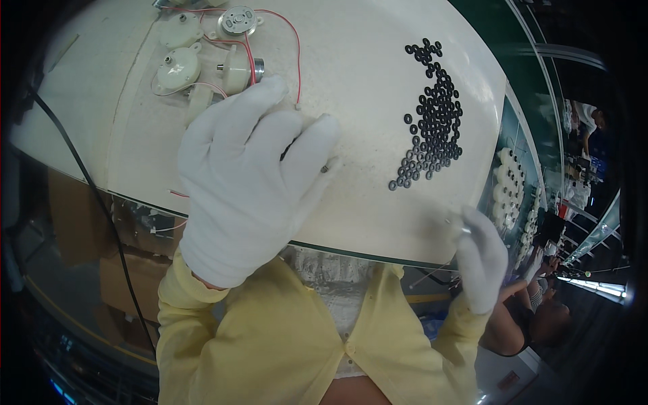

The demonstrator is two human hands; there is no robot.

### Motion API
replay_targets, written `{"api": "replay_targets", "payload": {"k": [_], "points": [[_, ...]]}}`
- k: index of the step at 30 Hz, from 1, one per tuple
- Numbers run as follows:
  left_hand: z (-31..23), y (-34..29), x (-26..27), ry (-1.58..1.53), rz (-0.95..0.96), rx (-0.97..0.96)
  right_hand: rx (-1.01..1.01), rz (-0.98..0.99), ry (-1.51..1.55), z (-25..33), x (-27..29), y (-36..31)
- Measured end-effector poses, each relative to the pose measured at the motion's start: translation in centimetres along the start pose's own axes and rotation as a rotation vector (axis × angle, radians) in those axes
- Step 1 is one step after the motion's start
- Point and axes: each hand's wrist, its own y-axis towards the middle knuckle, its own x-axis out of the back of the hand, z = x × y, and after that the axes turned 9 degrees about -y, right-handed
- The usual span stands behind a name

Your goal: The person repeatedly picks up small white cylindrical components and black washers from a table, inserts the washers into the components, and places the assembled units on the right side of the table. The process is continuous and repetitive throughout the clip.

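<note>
My left hand [253, 158], in a white glove, is closed over the table, its palm turned down. A short metal shaft [328, 167] pokes out between the thumb and forefinger, like those on the geared motors nearby; the rest of the held motor is hidden by the glove. Red wire [178, 194] shows beside that wrist. Over the table's front right edge is my right hand [480, 260], also gloved and smeared by motion. Its fingers are drawn together, with a blurred pale bit at their tips that I cannot make out. Black rubber rings [439, 118] lie loose beyond it.
Several white geared motors [179, 66] with red and white wires lie at the back left. White round parts [507, 189] fill a tray beyond the right edge. A black cable [88, 172] hangs at the left above cardboard boxes [128, 283]. Other people sit at far right.
</note>
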Motion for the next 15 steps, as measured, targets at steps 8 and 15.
{"api": "replay_targets", "payload": {"k": [8, 15], "points": [[0.0, -0.3, -0.3, 0.003, -0.031, 0.036, 0.553, -0.012, -0.509, 1.2, -3.4, 4.9], [0.0, -0.4, -0.6, -0.002, -0.041, 0.025, 0.614, -0.009, -0.619, 2.0, -3.9, 5.3]]}}
